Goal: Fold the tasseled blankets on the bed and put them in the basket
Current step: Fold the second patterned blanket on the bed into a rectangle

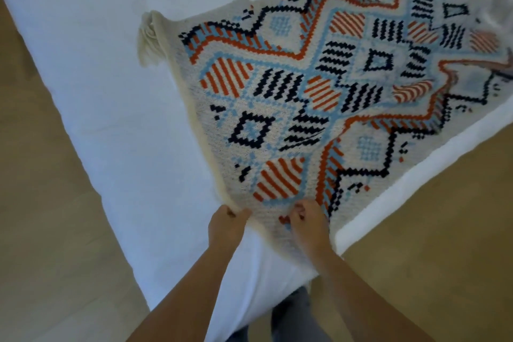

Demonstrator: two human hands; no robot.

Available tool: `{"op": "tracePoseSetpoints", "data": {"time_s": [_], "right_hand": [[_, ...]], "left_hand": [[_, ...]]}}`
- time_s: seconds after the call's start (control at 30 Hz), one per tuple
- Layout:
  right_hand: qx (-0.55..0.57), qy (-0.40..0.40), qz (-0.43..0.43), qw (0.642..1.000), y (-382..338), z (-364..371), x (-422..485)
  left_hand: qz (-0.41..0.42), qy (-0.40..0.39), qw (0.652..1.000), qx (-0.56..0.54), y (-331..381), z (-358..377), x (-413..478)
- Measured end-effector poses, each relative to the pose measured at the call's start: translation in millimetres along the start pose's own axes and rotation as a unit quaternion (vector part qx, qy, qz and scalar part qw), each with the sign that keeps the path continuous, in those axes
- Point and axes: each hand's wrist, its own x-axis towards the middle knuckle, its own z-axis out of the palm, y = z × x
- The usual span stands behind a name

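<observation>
A white-sheeted bed (111, 97) fills the middle of the view, one corner pointing toward the person; pale tan wood-look floor (36, 203) shows on both sides of it; grey trouser legs (291, 314) stand at the near corner. A cream knitted blanket with orange, navy and light-blue geometric pattern (319, 86) lies spread across the sheet, running to the far right, where it blurs; a cream tassel (147, 36) hangs off its far left corner. The left hand (226, 226) pinches the blanket's cream near edge with curled fingers; the right hand (306, 223), just beside it, grasps bunched knit at the near end.
</observation>
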Motion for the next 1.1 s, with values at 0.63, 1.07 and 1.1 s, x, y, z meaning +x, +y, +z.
{"op": "tracePoseSetpoints", "data": {"time_s": [0.63, 1.07, 1.1], "right_hand": [[-0.324, -0.228, -0.432, 0.810, 60, -10, -48], [-0.267, -0.291, -0.371, 0.840, 47, -25, -26], [-0.251, -0.274, -0.367, 0.853, 39, -25, -21]], "left_hand": [[-0.031, 0.242, 0.970, -0.012, -84, 100, -80], [0.012, 0.204, 0.965, 0.165, -73, 43, -59], [0.015, 0.202, 0.965, 0.166, -62, 32, -52]]}}
